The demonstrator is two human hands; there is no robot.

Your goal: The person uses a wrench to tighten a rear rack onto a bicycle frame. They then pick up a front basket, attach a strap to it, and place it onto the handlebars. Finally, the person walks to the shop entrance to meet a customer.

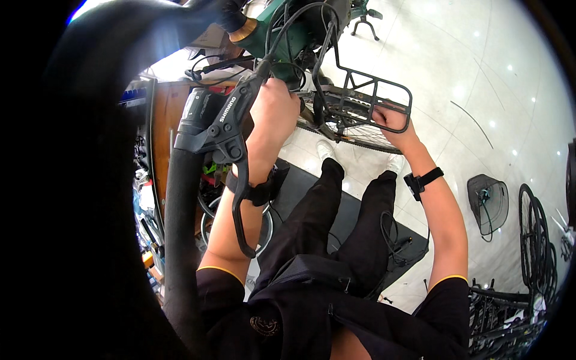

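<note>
Plainly, two curled hands (pixel 275 112) (pixel 394 127) meet one bicycle (pixel 271 37) with one rack (pixel 384 82), their exact grip hidden.

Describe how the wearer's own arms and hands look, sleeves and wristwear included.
The left hand and right hand are ungloved. Both black sleeves are short and edged in yellow. The left arm wears a bulky dark wristband; the right arm wears a black strap carrying a small, boxy black device.
</note>
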